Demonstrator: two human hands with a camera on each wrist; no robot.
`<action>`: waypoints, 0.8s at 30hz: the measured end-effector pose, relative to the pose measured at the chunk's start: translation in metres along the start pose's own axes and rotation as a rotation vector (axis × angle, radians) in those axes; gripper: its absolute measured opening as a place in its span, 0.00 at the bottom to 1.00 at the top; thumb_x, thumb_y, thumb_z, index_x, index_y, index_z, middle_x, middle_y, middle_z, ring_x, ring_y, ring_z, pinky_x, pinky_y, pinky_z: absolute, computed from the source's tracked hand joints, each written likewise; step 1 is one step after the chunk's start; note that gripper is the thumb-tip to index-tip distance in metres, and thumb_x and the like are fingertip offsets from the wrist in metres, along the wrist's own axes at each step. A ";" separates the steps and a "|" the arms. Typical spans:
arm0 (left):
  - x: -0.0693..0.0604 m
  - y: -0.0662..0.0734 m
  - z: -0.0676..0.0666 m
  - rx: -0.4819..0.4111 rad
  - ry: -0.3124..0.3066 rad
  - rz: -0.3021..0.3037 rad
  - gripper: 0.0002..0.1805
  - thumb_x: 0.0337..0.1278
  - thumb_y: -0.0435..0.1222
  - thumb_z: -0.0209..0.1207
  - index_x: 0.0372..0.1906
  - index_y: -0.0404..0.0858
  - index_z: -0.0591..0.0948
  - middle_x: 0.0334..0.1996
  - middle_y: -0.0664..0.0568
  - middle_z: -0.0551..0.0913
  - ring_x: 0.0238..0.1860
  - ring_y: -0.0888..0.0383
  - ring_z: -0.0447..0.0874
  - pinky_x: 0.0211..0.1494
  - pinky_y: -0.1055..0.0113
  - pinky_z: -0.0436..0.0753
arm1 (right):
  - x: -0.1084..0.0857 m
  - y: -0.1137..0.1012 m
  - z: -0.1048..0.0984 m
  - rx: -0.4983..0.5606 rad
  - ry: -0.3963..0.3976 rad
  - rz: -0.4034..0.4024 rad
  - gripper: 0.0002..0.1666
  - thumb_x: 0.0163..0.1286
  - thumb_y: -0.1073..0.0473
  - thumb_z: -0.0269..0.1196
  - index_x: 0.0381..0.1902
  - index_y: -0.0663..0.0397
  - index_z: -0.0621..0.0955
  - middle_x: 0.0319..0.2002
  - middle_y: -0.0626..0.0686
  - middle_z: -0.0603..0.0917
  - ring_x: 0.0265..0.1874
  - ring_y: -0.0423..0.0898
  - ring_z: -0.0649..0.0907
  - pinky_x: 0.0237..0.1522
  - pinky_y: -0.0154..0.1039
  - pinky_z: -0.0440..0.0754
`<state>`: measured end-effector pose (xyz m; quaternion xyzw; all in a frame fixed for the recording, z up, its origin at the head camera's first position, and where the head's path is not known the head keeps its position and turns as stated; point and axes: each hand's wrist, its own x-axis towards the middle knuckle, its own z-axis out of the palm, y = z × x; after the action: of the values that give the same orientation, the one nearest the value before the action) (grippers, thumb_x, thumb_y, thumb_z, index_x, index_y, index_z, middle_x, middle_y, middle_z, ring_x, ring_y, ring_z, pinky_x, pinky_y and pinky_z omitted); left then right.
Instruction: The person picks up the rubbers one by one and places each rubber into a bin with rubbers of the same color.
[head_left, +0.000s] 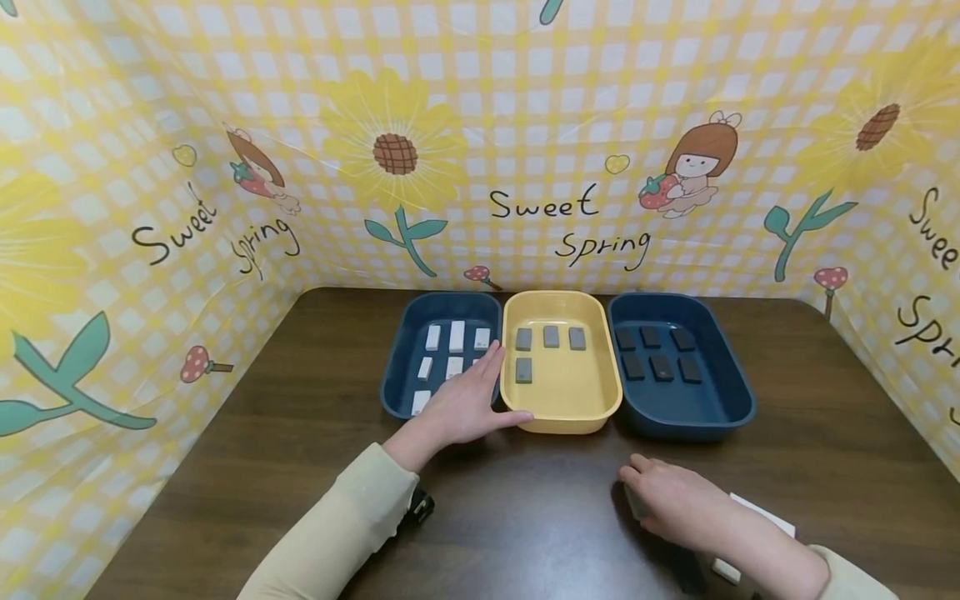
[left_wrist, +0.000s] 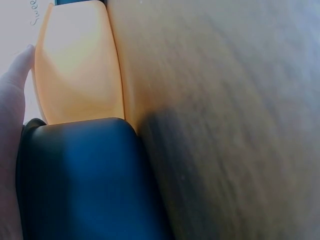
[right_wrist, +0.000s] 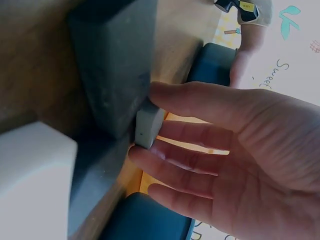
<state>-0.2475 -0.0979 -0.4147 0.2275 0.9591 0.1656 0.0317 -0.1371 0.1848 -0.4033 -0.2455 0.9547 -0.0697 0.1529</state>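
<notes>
My left hand (head_left: pixel 463 408) reaches over the right side of the left blue tray (head_left: pixel 392 392), fingers straight. Its thumb lies at the near rim of the yellow tray (head_left: pixel 562 423). In the right wrist view, my right hand (right_wrist: pixel 215 140) pinches a small grey block (right_wrist: pixel 149 125) between thumb and fingers. The head view places this right hand (head_left: pixel 671 496) low over the table, in front of the right blue tray (head_left: pixel 693 427). A large dark grey block (right_wrist: pixel 115 65) and a white block (right_wrist: pixel 35 185) are close by its fingertips.
White blocks (head_left: pixel 457 336) lie in the left tray, grey blocks (head_left: pixel 551 337) in the yellow one, dark blocks (head_left: pixel 660 368) in the right one. Around my right forearm are a white block (head_left: pixel 761 512) and a dark block (head_left: pixel 684 573). Patterned cloth (head_left: pixel 465 67) hangs behind.
</notes>
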 end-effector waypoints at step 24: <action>0.000 0.001 -0.002 -0.003 -0.002 -0.010 0.60 0.47 0.73 0.53 0.78 0.43 0.48 0.77 0.50 0.46 0.72 0.50 0.56 0.65 0.51 0.68 | 0.026 -0.018 -0.075 -0.025 0.315 -0.262 0.26 0.54 0.59 0.75 0.49 0.54 0.77 0.37 0.47 0.77 0.31 0.41 0.78 0.32 0.37 0.80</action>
<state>-0.2471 -0.0980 -0.4131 0.2226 0.9600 0.1665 0.0338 -0.1751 0.1606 -0.3359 -0.3555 0.9275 -0.1147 -0.0119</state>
